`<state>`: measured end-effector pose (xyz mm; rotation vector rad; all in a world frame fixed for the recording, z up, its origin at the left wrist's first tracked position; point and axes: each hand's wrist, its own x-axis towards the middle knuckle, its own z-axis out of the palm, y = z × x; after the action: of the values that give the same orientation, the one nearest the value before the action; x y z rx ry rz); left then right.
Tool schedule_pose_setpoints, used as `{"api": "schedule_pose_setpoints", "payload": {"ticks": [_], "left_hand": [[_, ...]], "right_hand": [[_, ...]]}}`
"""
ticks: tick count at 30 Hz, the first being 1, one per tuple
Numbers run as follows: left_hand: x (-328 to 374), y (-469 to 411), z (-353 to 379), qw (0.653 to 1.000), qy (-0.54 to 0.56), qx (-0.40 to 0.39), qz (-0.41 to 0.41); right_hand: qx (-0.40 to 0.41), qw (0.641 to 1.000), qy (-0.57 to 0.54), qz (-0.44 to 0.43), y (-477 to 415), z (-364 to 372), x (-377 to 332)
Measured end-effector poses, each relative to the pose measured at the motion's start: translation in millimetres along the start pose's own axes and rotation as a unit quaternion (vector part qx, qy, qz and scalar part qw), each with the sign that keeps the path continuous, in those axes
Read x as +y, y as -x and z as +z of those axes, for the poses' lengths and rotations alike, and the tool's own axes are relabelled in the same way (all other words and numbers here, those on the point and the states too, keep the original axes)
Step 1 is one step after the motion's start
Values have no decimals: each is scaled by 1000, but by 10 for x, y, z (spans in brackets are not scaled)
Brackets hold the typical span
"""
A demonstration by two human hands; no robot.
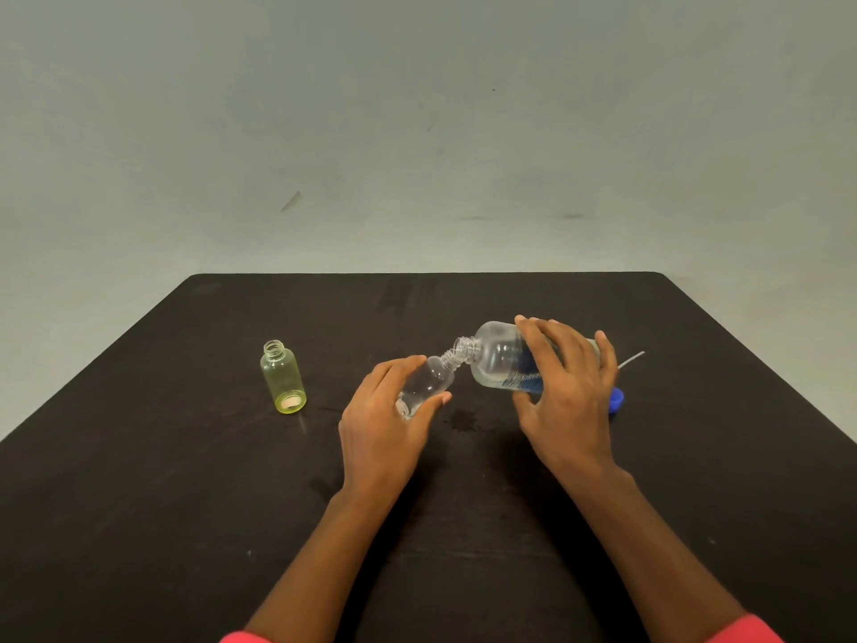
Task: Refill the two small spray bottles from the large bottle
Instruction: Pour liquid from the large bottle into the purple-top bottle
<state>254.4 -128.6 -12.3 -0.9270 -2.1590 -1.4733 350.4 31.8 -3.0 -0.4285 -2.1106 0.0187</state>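
Observation:
My right hand (568, 387) grips the large clear bottle (498, 359) with a blue label, tipped over to the left, cap off. Its mouth meets the threaded neck of a small clear bottle (431, 380), which my left hand (387, 420) holds tilted toward it above the table. Clear liquid shows in the small bottle's lower end. A second small bottle (283, 378), yellow-green and uncapped, stands upright on the table to the left, apart from both hands.
The black table (185, 480) has a small wet spot (463, 420) between my hands. A blue cap (617, 400) lies just right of my right hand, and a thin white tube (631, 360) lies beyond it. A plain grey wall stands behind.

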Motion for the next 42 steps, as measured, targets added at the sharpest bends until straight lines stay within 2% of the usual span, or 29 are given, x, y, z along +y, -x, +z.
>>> {"api": "schedule_pose_setpoints", "payload": {"ticks": [42], "left_hand": [[-25,-16,32,998,-44,22,47]], "right_hand": [[-4,1000,22,-14,-29,-43,7]]}}
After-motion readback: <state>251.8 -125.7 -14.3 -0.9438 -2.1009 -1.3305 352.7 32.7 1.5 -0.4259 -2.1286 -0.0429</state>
